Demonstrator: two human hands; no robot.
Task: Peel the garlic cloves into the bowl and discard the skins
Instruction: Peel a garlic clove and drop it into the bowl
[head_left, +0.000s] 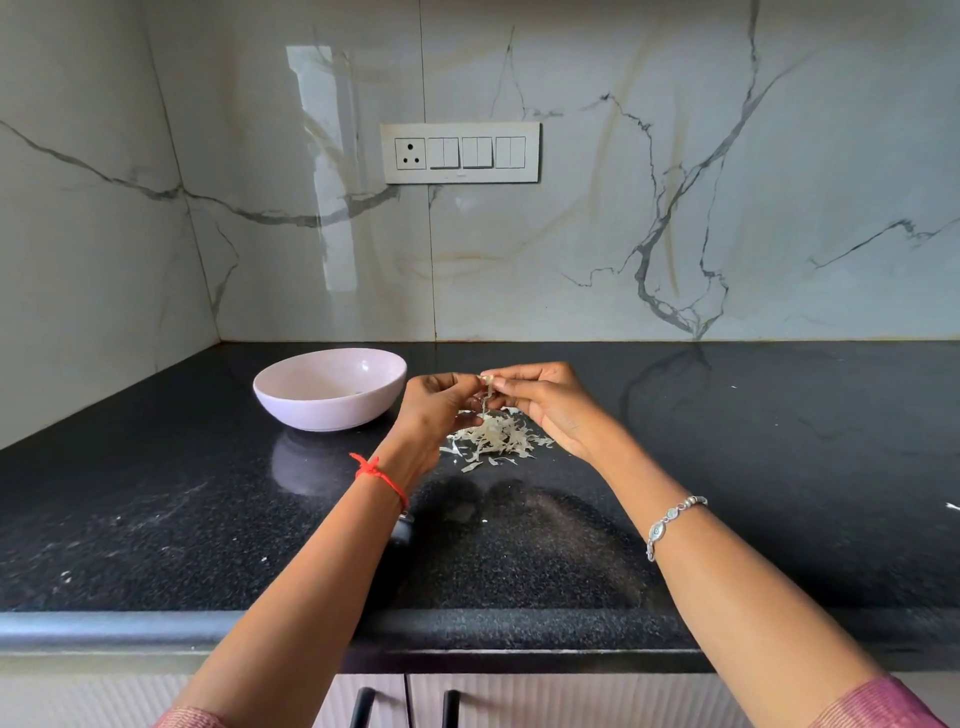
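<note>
Both hands meet above the black counter, holding one small garlic clove (487, 381) between their fingertips. My left hand (436, 408) pinches it from the left and my right hand (545, 397) pinches it from the right. A thin strip of skin hangs down from the clove. Directly below lies a pile of pale garlic skins (493, 439) on the counter. A pale pink bowl (291, 400) stands to the left of my hands; its inside shows only a tiny speck.
The black speckled counter (156, 493) runs to marble walls at the back and left. A switch plate (460, 152) is on the back wall. Cabinet handles (363, 706) show below the counter's front edge. A white scrap (951, 505) lies at the far right.
</note>
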